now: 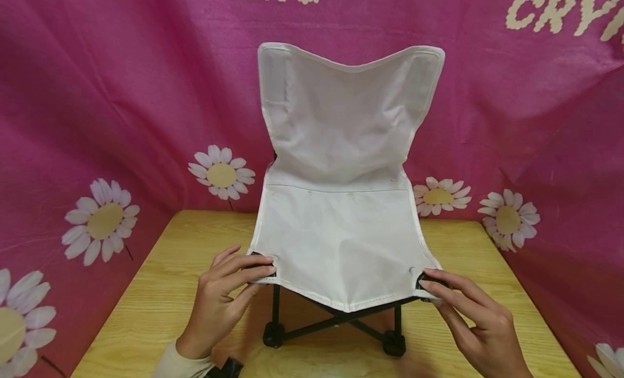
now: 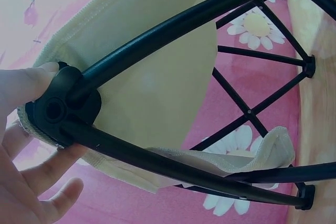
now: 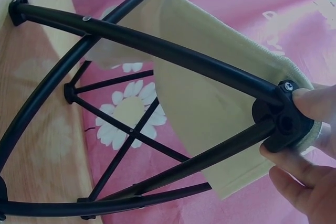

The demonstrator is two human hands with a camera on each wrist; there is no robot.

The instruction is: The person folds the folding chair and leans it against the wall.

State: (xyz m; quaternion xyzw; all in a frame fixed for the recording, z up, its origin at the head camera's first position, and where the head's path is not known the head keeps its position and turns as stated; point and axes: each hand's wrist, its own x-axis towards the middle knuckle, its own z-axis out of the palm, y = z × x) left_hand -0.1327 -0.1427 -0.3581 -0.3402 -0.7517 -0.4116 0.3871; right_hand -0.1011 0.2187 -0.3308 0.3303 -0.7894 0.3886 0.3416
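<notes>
A white fabric folding chair (image 1: 341, 232) with a dark tubular frame stands unfolded, its backrest upright. At its front left corner my left hand (image 1: 221, 297) has fingers on top and the thumb below, pinching the fabric and a black plastic joint (image 2: 65, 103). My right hand (image 1: 480, 318) grips the opposite front corner the same way, around another black joint (image 3: 283, 116). Crossed black tubes (image 1: 336, 318) run under the seat to black plastic feet (image 1: 274, 334). From below, both wrist views show the tubes meeting at these joints.
The chair stands on a light wooden table (image 1: 161, 291). Pink cloth (image 1: 146, 96) printed with daisies and pale letters hangs behind and along both sides. A black strap-like piece (image 1: 229, 368) shows by the left sleeve (image 1: 182, 363).
</notes>
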